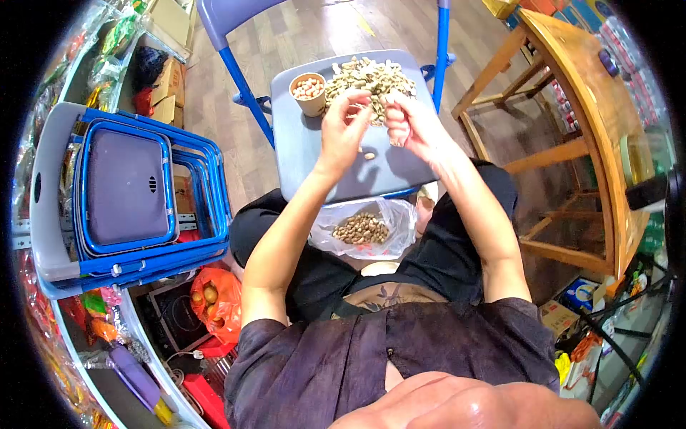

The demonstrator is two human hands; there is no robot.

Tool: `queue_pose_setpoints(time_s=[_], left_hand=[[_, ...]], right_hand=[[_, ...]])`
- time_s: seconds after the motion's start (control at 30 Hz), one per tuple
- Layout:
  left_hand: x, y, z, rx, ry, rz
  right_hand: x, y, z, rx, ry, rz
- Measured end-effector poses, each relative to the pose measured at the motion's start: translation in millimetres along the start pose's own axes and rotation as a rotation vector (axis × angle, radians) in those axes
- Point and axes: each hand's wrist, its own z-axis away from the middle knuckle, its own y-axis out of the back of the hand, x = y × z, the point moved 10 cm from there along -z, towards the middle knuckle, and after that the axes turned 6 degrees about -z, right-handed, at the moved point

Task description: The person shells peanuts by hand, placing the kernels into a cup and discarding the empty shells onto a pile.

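A grey chair seat (314, 161) stands in front of me, heaped at its far side with pale, peanut-like pods or shells (382, 71). My left hand (344, 130) is over the near side of this heap, its curled fingertips close to the thumb around something too small to name. Just beside it, my right hand (412, 125) is closed, with thumb and fingers pinched together; what they hold is hidden. A paper cup (310, 107) of pinkish-tan kernels (309, 89) stands left of the heap. One pale piece (369, 155) lies alone below my hands.
Between my legs sits a white plastic bag (396, 239) with brown nut-like pieces (361, 229). Folded blue-framed chairs (128, 189) lean at left, near an orange bag (218, 304) of round produce. A wooden table (604, 171) stands at right.
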Motion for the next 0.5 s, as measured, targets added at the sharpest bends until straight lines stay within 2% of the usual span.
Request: queue_pose_setpoints(time_s=[0.03, 0.13, 0.27, 0.5], left_hand=[[16.5, 0.7, 1.7, 0.007, -0.068, -0.122], [36.2, 4.3, 0.8, 0.02, -0.203, -0.195], [28.8, 15.4, -5.6, 0.027, -0.221, -0.195], [5.6, 27.9, -16.1, 0.004, -0.092, -0.096]], right_hand=[[4.6, -7.9, 0.1, -0.03, -0.029, -0.12], [11.5, -21.1, -3.4, -0.041, -0.062, -0.133], [17.6, -30.8, -8.3, -0.042, -0.08, -0.061], [4.7, -26.1, -16.7, -0.03, -0.025, 0.232]])
